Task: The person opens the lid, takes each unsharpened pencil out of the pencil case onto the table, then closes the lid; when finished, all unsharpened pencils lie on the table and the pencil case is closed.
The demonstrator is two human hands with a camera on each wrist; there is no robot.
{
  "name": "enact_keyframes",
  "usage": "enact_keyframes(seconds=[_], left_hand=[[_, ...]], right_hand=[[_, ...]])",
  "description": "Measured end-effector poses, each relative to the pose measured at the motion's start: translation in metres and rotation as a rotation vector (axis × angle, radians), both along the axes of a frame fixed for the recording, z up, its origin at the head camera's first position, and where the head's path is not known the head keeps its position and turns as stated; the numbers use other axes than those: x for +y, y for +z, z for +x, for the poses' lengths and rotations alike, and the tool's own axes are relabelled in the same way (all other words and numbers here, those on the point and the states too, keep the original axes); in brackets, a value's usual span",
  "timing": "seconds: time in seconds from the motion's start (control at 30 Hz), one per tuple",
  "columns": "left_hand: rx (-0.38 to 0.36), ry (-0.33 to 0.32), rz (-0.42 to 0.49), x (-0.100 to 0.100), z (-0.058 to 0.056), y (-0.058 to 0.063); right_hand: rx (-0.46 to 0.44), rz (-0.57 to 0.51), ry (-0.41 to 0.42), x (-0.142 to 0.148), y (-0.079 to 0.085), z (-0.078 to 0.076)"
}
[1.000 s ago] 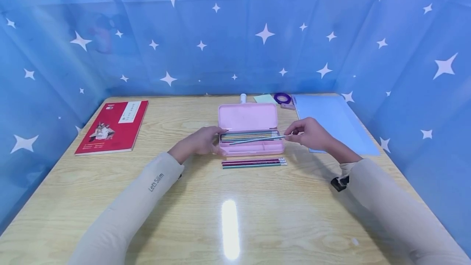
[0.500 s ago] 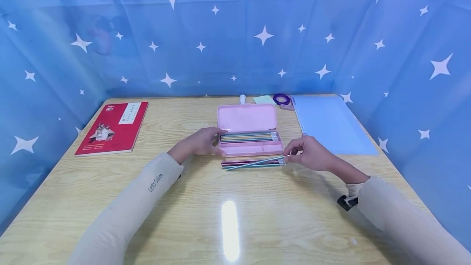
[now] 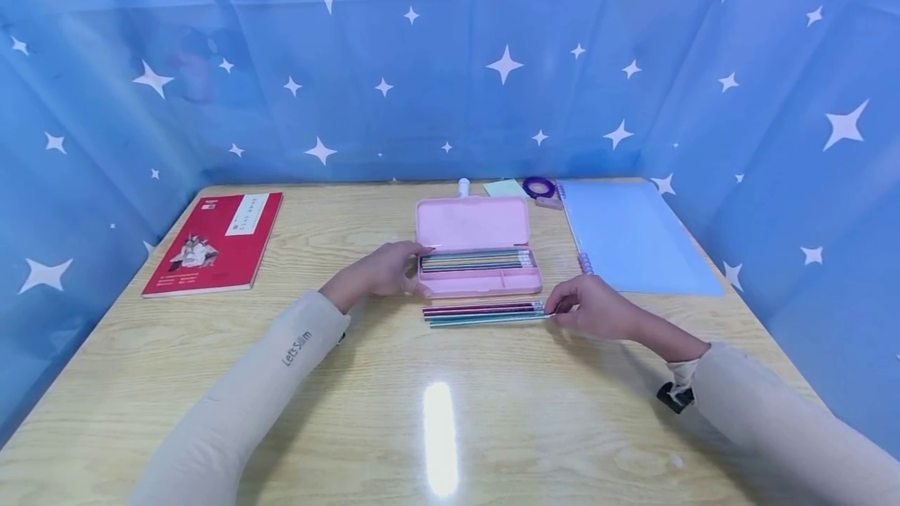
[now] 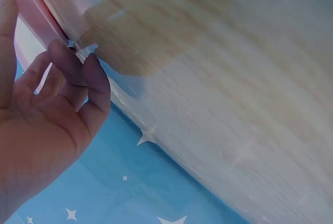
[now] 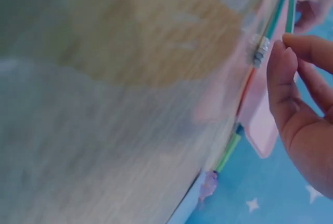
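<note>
The pink pencil case [image 3: 473, 223] lies with its lid raised, and several pencils [image 3: 473, 261] fill its back compartment. My left hand [image 3: 387, 268] holds the case at its left end; in the left wrist view the fingers [image 4: 96, 91] are bent near the pink edge [image 4: 44, 13]. In front of the case, my right hand [image 3: 594, 309] pinches the eraser end of a teal pencil [image 3: 485, 322] between thumb and finger. That pencil is nearest me in a row of dark red and teal pencils [image 3: 478, 308]. The right wrist view shows the pinched teal pencil [image 5: 291, 8] above the fingertips.
A red book [image 3: 214, 244] lies at the left. Behind the right hand is a pale blue spiral notebook [image 3: 640, 236]. Purple tape [image 3: 538, 187], a small eraser-like block [image 3: 548, 202], pale green paper [image 3: 505, 189] and a white-capped tube [image 3: 464, 187] lie along the back edge.
My right hand has brought the teal pencil from over the open case forward and down to the front of the pencil row. The left hand has stayed at the case.
</note>
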State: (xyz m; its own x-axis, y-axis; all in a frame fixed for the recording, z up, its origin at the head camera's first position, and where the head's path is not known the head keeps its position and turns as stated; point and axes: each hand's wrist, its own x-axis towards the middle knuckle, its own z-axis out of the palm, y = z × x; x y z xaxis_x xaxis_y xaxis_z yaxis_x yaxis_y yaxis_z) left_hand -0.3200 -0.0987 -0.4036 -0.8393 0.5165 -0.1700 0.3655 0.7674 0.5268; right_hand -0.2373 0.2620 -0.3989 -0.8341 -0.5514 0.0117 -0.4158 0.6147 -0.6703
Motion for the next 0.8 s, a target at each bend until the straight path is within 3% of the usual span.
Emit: enact_keyframes(seconds=[0.8], left_hand=[[0.000, 0.001, -0.002, 0.0011, -0.0020, 0.0001]], right_hand=[[0.054, 0.039, -0.041, -0.0030, -0.0091, -0.0011]])
